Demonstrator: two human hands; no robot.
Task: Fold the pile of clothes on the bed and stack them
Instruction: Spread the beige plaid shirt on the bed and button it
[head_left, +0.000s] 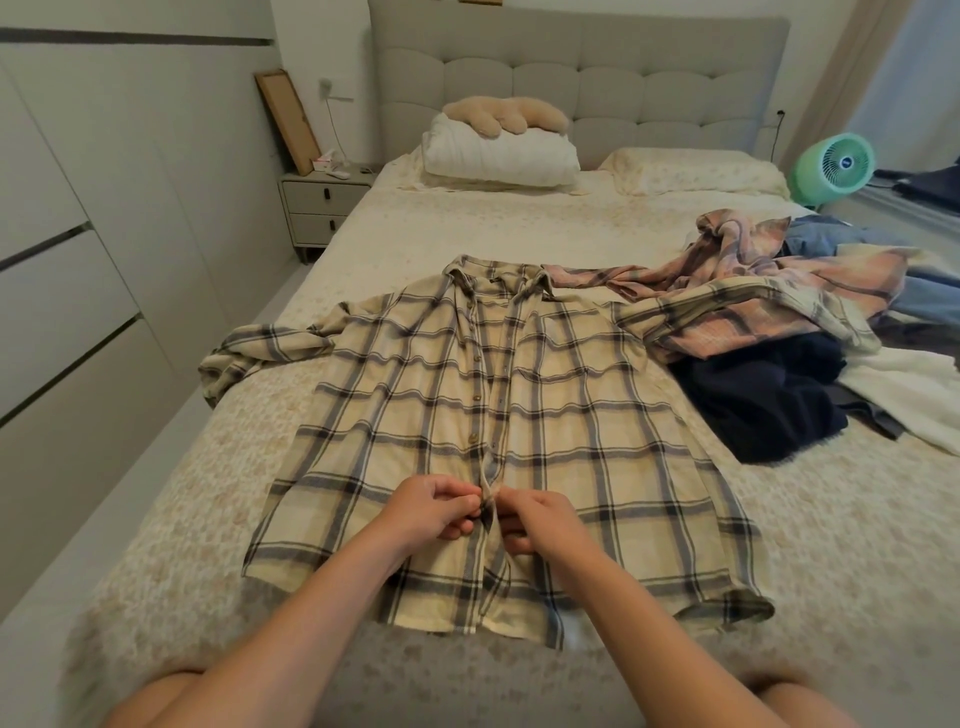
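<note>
A cream plaid shirt (498, 415) is lying spread flat, front up, on the bed (218, 519) — the left hand (431, 506) and right hand (540, 522) are both pinching its button placket near the hem. The unfolded clothes pile (789, 322) is lying just beside it, to the right.

**Your bed and what lies on it**

You face a wide bed (249, 499) covered in a pale cream, faintly patterned spread. Flat in the middle lies a cream-and-grey plaid button shirt (561, 395), collar toward the headboard. To your right sits a loose pile of clothes (779, 332), touching the shirt's sleeve. At the head you have a white folded duvet (498, 156) and a cream patterned pillow (696, 169).
</note>
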